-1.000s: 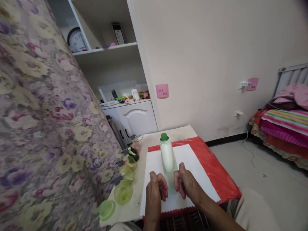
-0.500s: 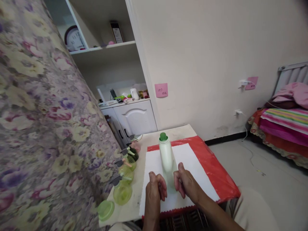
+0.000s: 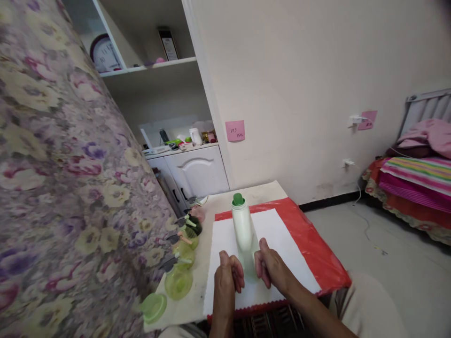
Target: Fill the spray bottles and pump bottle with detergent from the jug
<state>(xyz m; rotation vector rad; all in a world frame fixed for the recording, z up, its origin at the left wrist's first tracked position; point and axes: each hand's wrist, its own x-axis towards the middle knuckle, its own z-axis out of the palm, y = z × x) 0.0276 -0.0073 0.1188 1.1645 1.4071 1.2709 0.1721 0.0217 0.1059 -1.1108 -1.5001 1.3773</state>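
A pale green plastic bottle (image 3: 243, 230) stands upright on a white sheet (image 3: 275, 234), with a darker green spout (image 3: 238, 199) in its neck. My left hand (image 3: 227, 277) is in front of it and to the left, thumb raised and fingers loosely curled. Opposite, by the bottle's lower right side, my right hand (image 3: 271, 264) has the same shape. Neither hand grips anything. Whether the right fingertips touch the bottle I cannot tell.
Several pump bottles, such as a yellow-green one (image 3: 178, 283), line the table's left side. A light green round lid (image 3: 154, 308) lies at the front left corner. Red sheeting (image 3: 310, 234) covers the right part. A floral curtain (image 3: 70, 188) hangs at left; a bed (image 3: 416, 188) stands right.
The view has shifted very slightly. Both hands keep their pose beside the bottle, which stays in its place.
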